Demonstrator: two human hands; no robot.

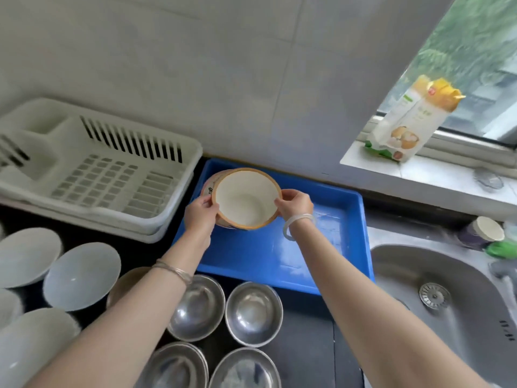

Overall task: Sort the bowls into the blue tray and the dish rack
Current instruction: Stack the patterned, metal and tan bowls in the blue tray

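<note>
A tan-rimmed bowl (246,198) with a white inside hangs tilted over the far left part of the blue tray (330,247). My left hand (200,217) grips its left rim and my right hand (293,204) grips its right rim. The white dish rack (92,169) stands to the left of the tray, with nothing in it that I can see. Several steel bowls (253,313) sit on the dark counter in front of the tray. White bowls (81,275) lie at the lower left, and another tan bowl (127,284) is partly hidden under my left forearm.
A steel sink (436,298) lies to the right of the tray. A small jar (481,232) and a green item stand at its far edge. A food packet (405,121) leans on the window sill. A tiled wall rises behind rack and tray.
</note>
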